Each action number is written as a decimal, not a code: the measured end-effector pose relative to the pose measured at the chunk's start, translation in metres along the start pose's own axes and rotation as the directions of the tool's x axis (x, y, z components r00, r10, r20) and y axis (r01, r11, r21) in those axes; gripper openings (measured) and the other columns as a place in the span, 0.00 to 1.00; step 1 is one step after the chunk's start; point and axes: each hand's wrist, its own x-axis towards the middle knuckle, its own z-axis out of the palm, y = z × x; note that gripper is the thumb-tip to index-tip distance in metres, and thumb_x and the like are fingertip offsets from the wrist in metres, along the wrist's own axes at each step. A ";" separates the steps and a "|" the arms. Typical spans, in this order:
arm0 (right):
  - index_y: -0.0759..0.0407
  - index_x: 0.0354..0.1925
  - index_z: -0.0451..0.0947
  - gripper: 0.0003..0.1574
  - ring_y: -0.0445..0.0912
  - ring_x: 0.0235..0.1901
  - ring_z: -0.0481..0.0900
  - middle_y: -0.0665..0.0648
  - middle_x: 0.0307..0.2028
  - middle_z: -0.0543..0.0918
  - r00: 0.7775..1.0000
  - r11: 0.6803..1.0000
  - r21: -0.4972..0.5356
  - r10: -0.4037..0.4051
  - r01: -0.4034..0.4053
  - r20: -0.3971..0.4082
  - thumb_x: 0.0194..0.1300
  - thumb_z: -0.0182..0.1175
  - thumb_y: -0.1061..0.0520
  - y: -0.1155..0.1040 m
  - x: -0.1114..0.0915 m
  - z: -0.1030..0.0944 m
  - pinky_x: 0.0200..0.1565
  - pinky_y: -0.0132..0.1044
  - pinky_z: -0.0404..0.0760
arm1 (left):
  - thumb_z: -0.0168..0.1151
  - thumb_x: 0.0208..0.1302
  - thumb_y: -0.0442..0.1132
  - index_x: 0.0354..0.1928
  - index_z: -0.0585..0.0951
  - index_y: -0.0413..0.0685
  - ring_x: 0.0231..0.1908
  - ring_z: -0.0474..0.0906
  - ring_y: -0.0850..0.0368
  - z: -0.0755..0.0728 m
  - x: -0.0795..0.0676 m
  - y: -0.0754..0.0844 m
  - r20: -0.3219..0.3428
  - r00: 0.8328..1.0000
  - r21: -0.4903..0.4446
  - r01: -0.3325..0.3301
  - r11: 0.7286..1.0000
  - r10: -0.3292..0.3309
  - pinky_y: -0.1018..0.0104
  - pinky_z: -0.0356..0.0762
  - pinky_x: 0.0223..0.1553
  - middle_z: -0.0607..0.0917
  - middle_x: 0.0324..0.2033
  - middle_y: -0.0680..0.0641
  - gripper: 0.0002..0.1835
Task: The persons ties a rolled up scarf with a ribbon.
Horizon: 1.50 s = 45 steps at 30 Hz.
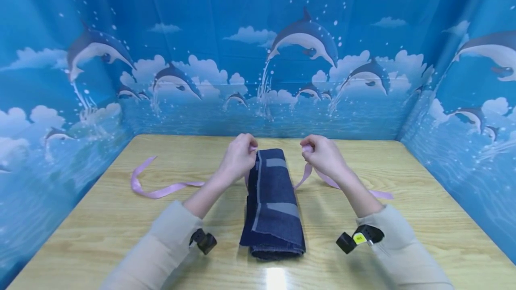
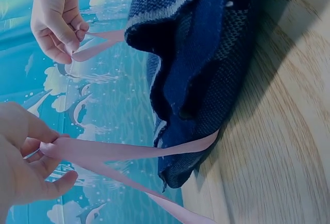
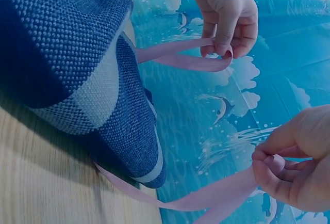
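Observation:
A dark blue folded cloth [image 1: 276, 191] with grey bands lies lengthwise on the table, its layers showing at the near end. A pink ribbon [image 2: 124, 150] passes under its far part and comes out on both sides. My left hand [image 1: 240, 155] pinches the ribbon at the cloth's far left corner, raised above the table. On the other side, my right hand [image 1: 324, 155] pinches the ribbon between thumb and fingers, a little away from the cloth. Both wrist views show the ribbon [image 3: 221, 193] rising from beneath the cloth to each hand.
The wooden table [image 1: 181, 232] carries the ribbon's loose tails, one curling at the left and one trailing right behind the right forearm. A blue curtain [image 1: 250, 115] printed with dolphins stands along the back and both sides. Each wrist bears a small black camera [image 1: 203, 240].

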 end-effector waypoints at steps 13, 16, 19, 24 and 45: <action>0.62 0.46 0.79 0.14 0.49 0.36 0.79 0.58 0.37 0.84 0.997 0.997 -0.003 -0.078 0.078 0.007 0.60 0.58 0.62 -0.008 -0.005 0.007 0.41 0.44 0.76 | 0.56 0.63 0.32 0.46 0.78 0.41 0.38 0.76 0.54 0.002 0.001 0.003 0.108 0.975 -0.263 0.217 0.940 -0.195 0.64 0.77 0.39 0.81 0.36 0.46 0.10; 0.61 0.45 0.80 0.13 0.50 0.38 0.79 0.57 0.39 0.84 0.996 0.996 -0.011 -0.085 0.085 0.018 0.61 0.57 0.61 -0.009 -0.005 0.009 0.42 0.45 0.76 | 0.57 0.63 0.34 0.45 0.79 0.43 0.38 0.76 0.54 0.001 0.001 0.003 0.121 0.973 -0.238 0.219 0.946 -0.195 0.64 0.76 0.39 0.80 0.36 0.47 0.10; 0.61 0.45 0.80 0.12 0.50 0.38 0.79 0.58 0.39 0.83 0.996 0.996 0.003 -0.086 0.085 0.034 0.62 0.57 0.62 -0.012 -0.005 0.010 0.43 0.45 0.77 | 0.58 0.63 0.35 0.43 0.79 0.44 0.37 0.75 0.54 0.000 0.002 0.004 0.130 0.973 -0.208 0.215 0.954 -0.191 0.63 0.75 0.39 0.80 0.35 0.48 0.08; 0.62 0.42 0.81 0.10 0.47 0.34 0.77 0.56 0.35 0.83 0.996 0.997 0.023 -0.081 0.080 0.037 0.63 0.57 0.61 -0.015 -0.005 0.011 0.42 0.43 0.76 | 0.57 0.63 0.35 0.40 0.80 0.44 0.36 0.75 0.55 0.000 0.003 0.005 0.136 0.974 -0.185 0.203 0.962 -0.179 0.63 0.75 0.39 0.81 0.34 0.49 0.06; 0.63 0.44 0.80 0.11 0.46 0.31 0.78 0.58 0.38 0.80 0.986 0.985 -0.052 -0.164 0.164 0.007 0.66 0.53 0.63 -0.024 -0.006 0.019 0.33 0.38 0.76 | 0.52 0.61 0.27 0.41 0.81 0.40 0.37 0.74 0.53 0.004 0.005 0.010 0.072 0.997 0.008 0.036 0.999 -0.037 0.64 0.75 0.38 0.79 0.36 0.45 0.10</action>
